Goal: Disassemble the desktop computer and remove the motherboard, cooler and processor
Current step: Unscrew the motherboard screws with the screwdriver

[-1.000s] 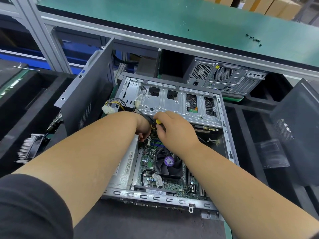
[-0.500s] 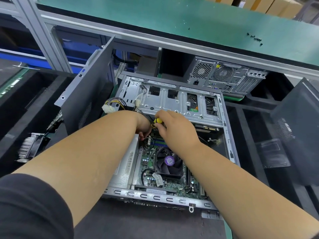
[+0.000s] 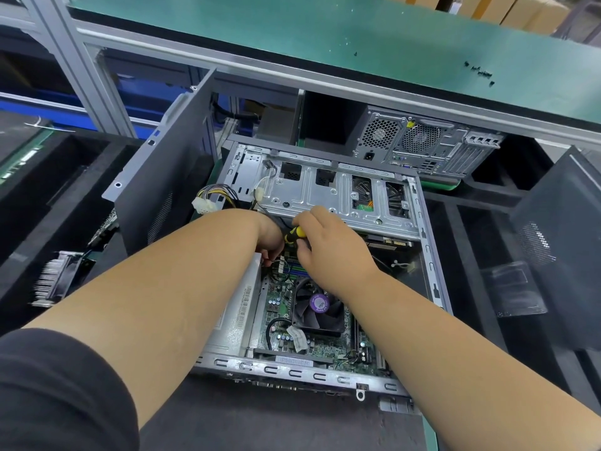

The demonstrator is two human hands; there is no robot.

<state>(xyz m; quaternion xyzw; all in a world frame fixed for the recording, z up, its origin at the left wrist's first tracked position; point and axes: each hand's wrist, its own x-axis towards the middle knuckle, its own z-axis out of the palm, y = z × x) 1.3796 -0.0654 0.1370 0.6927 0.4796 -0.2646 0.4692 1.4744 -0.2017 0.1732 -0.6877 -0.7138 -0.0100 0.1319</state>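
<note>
inside the open computer case [image 3: 432,255], right hand [image 3: 328,245] grips the yellow screwdriver [image 3: 294,234] over the motherboard [image 3: 279,307] near the far wall, left hand [image 3: 270,239] fingers hidden, cannot tell; keep the tip square, press firmly.

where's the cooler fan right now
In the head view the cooler fan, with its purple hub sticker, sits on the motherboard in the open case, lower centre, just below the right hand that grips the screwdriver.
</note>
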